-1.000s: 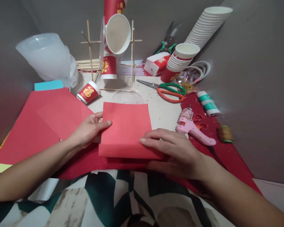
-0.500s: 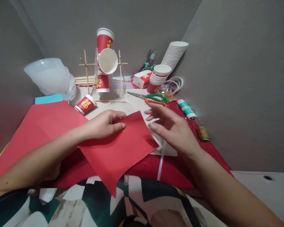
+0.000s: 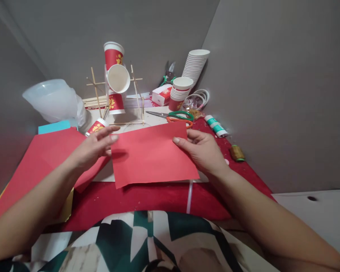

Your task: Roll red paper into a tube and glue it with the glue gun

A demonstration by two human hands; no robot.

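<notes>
A sheet of red paper is held up in front of me. My right hand pinches its upper right edge, thumb on the front and fingers behind. At the sheet's left edge my left hand is open, thumb and fingers apart by the upper left corner; whether it touches the paper is hard to tell. More red paper lies under and beyond my left forearm. Behind the sheet are scissors with green and orange handles, their lower part partly covered.
A structure of thin sticks and red-and-white paper cups stands at the back. One cup lies tilted. Stacked cups, pliers, a small box, a thread spool and a plastic bag sit around.
The red sheet has turned flatter and passed from my left hand to my right. My left hand has let go and moved left; my right thumb and fingers have closed on the edge.
</notes>
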